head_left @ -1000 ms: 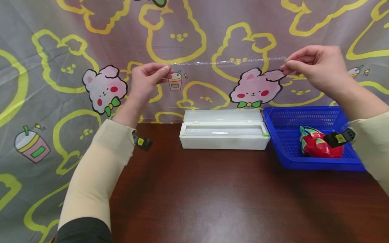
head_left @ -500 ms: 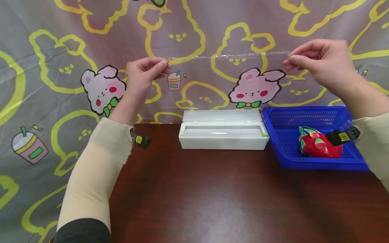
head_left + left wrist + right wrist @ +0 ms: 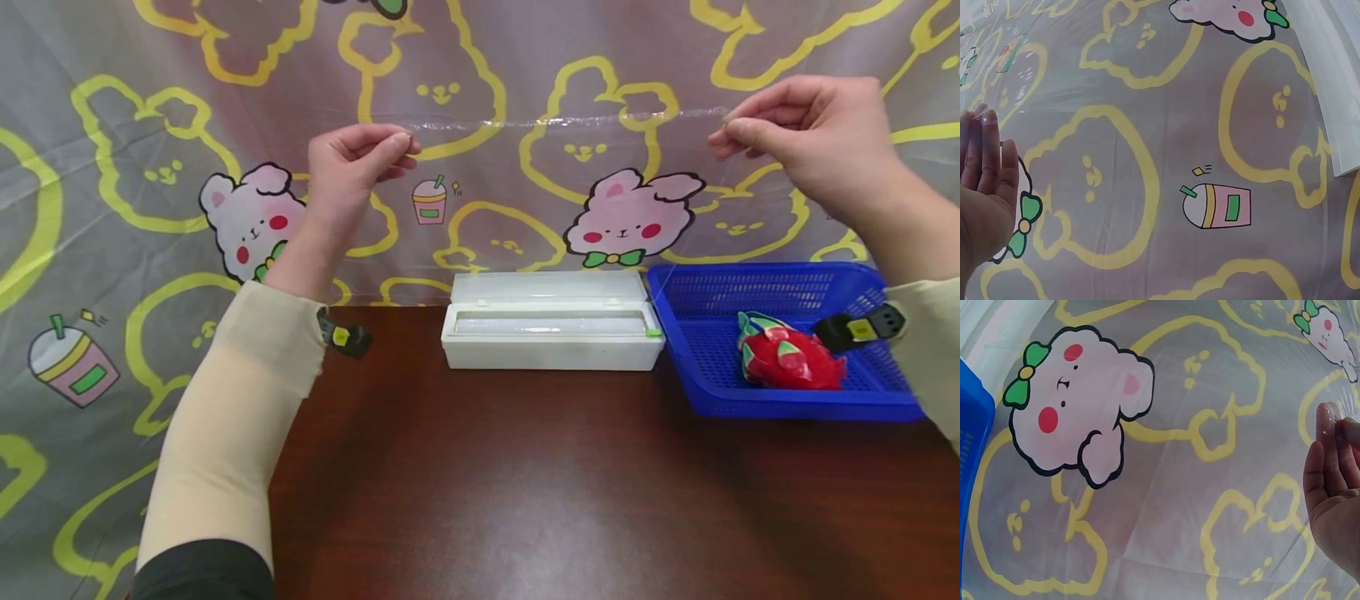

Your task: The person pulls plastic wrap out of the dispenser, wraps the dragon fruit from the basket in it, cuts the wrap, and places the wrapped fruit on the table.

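A clear sheet of plastic wrap (image 3: 551, 122) is stretched between my two hands, its top edge showing as a thin shiny line. My left hand (image 3: 352, 162) pinches one corner between thumb and fingers. The other corner is pinched by my right hand (image 3: 813, 137), a little higher. Below them stands a white wrap dispenser box (image 3: 555, 353) on the table, lid tipped back, with the wrap roll (image 3: 551, 324) inside. In the right wrist view the wrap creases at the right fingertips (image 3: 1327, 419). The sheet's lower part is hard to see against the backdrop.
Right of the box, a blue plastic basket (image 3: 795, 405) holds a red dragon fruit (image 3: 795, 367) with green tips. Behind the brown table (image 3: 525, 483) hangs a grey curtain (image 3: 480, 242) with yellow outlines and cartoon rabbits.
Both hands have risen, drawing the wrap's edge higher; the right hand has also moved somewhat to the right. The box, basket and dragon fruit stay in place.
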